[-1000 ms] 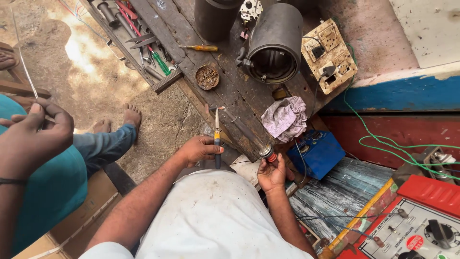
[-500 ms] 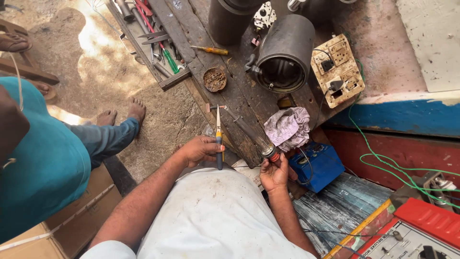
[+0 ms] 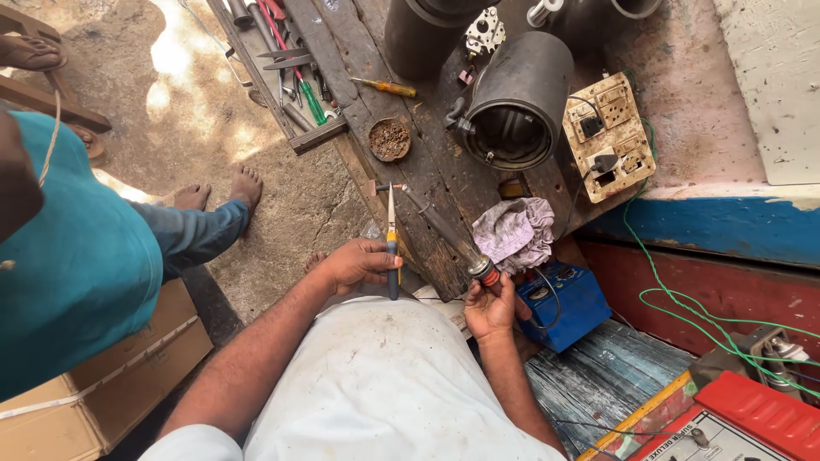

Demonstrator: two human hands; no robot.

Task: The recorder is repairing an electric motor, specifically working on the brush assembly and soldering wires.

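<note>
My left hand (image 3: 359, 261) grips a slim tool with a blue and yellow handle (image 3: 392, 248), its thin metal tip pointing up the worn wooden bench (image 3: 427, 171). My right hand (image 3: 490, 306) holds the red-ringed end of a long dark rod tool (image 3: 444, 232) that slants up and left. The two tips meet at a small part (image 3: 382, 185) near the bench edge. Both forearms reach out over my white shirt.
A dark metal cylinder (image 3: 517, 101), a socket board (image 3: 608, 128), a rag (image 3: 515, 232), a blue box (image 3: 565, 303) and a small dish (image 3: 389, 138) sit on or by the bench. A tool tray (image 3: 282, 60) lies far left. A person in teal (image 3: 81, 256) stands beside me.
The view has shifted slightly. The neighbouring person's raised hands have left the picture and their body has moved closer in at left. My two hands keep their grip in the same place.
</note>
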